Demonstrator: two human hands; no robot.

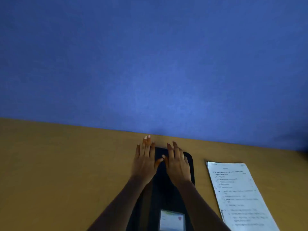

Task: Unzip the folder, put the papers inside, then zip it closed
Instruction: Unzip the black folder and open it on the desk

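A black zip folder (164, 189) lies flat on the wooden desk, running from the near edge of the view toward the wall. A small pale card (172, 220) shows on its near end. My left hand (145, 160) rests flat with fingers spread on the folder's far left corner, partly on the desk. My right hand (178, 163) lies flat on the folder's far right part, fingers apart. The thumbs nearly touch. A stack of printed papers (238, 195) lies on the desk to the right of the folder, apart from it. I cannot make out the zip.
The brown desk (66, 172) meets a blue wall or partition (150, 64) just beyond my fingertips. Desk surface extends far to the left of the folder.
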